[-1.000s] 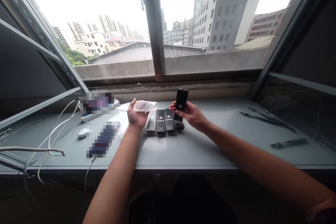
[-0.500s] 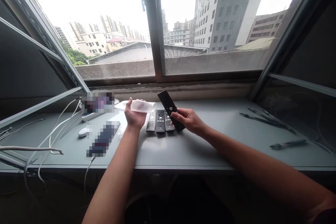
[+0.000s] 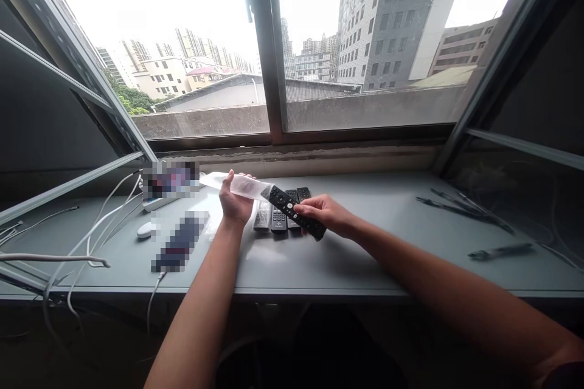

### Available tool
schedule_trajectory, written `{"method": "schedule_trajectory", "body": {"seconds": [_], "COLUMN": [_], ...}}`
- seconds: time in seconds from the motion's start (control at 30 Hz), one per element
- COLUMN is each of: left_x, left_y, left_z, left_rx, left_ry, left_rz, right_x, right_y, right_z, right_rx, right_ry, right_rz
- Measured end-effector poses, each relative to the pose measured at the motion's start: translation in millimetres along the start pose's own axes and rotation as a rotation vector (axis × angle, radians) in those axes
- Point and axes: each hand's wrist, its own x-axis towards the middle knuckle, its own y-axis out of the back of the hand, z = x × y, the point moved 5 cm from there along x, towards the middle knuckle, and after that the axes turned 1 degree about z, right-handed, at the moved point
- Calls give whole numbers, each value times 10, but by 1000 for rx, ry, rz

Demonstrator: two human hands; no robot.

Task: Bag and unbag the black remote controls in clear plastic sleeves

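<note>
A translucent plastic sleeve (image 3: 249, 186) lies across my left hand (image 3: 236, 199), gripped between thumb and fingers. My right hand (image 3: 326, 214) pinches a black remote control (image 3: 292, 209) by its lower half, buttons facing up. The tip of this remote meets the right end of the sleeve and seems to be just inside it. Beneath and behind, several more black remotes (image 3: 278, 219) lie side by side on the grey table (image 3: 356, 267). At the left of that row is a remote in clear wrapping (image 3: 261, 217).
On the left are a power strip (image 3: 166, 200) with white cables, a white mouse-like object (image 3: 145, 230) and a pixelated phone-like item (image 3: 180, 243). Dark pen-like items (image 3: 500, 251) lie at the right. A window frame (image 3: 269, 42) rises behind the table.
My right hand has tilted the remote and brought its tip left and down to the sleeve's open end. The sleeve now slopes down more to the right; my left hand has hardly moved.
</note>
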Motion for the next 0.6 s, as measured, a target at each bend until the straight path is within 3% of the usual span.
{"method": "schedule_trajectory", "body": {"seconds": [0.23, 0.43, 0.6], "left_x": [-60, -138, -158], "left_y": [-56, -161, -185], "left_z": [-167, -231, -239], "left_rx": [189, 399, 460], "left_ry": [143, 128, 123], "left_rz": [-159, -368, -406], "right_x": [21, 17, 26], "right_y": [6, 17, -1], "right_z": [55, 37, 36], "right_rx": [-4, 0, 11], "right_ry": [-4, 14, 26], "right_rz": [6, 55, 50]}}
